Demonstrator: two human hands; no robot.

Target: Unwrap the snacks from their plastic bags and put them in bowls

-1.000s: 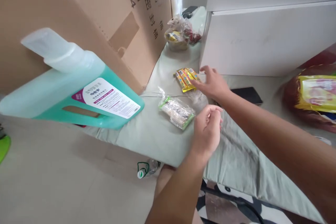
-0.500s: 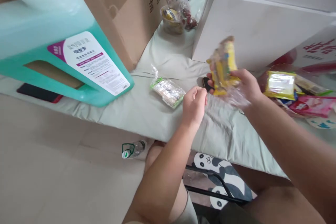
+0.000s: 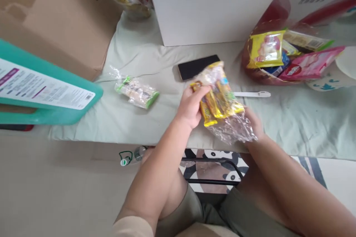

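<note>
A clear plastic bag of yellow-wrapped snacks (image 3: 218,100) is held up above the cloth-covered table edge. My left hand (image 3: 191,107) is closed on its left side, thumb on the front. At the lower right, my right hand (image 3: 254,124) grips the bag from behind, its fingers mostly hidden by the crinkled plastic. Just beyond the bag lies a black phone (image 3: 197,66), partly covered by it. A white plastic strip (image 3: 251,94) rests right of the bag. Off to the left is a clear-wrapped snack pack with green ends (image 3: 139,92).
A teal liquid jug (image 3: 94,94) and a cardboard box (image 3: 75,33) stand at left. Behind is a white box (image 3: 211,11). A bowl of packaged snacks (image 3: 250,70) and a paper cup (image 3: 325,81) are at right. A plastic bottle (image 3: 136,155) is below the table edge.
My view has turned rightward and down. My left hand, a fist apart from the bag before, now holds its left side. My right hand has shifted to the bag's lower right.
</note>
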